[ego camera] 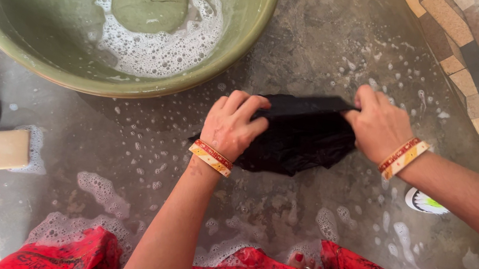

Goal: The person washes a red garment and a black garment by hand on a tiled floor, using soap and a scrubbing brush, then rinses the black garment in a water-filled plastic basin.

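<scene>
Both hands clenched on the black cloth (305, 136) mid-frame, left hand (231, 125) and right hand (379, 123): probably best scrubbed flat against the wet floor (310, 29), suds worked through.

Both bare arms reach down and forward from the bottom of the view, hands low and close together, palms turned down. The left hand (231, 123) comes up from below on a nearly straight forearm, its fingers curled under in a tight grip, knuckles raised and facing the camera. The right hand (379, 126) enters from the right edge on a forearm slanting inward, wrist bent slightly, fingers folded under in a closed grip, thumb side toward the left hand. Each wrist wears red and gold bangles. A toe with red polish shows between the arms, lower down.
</scene>
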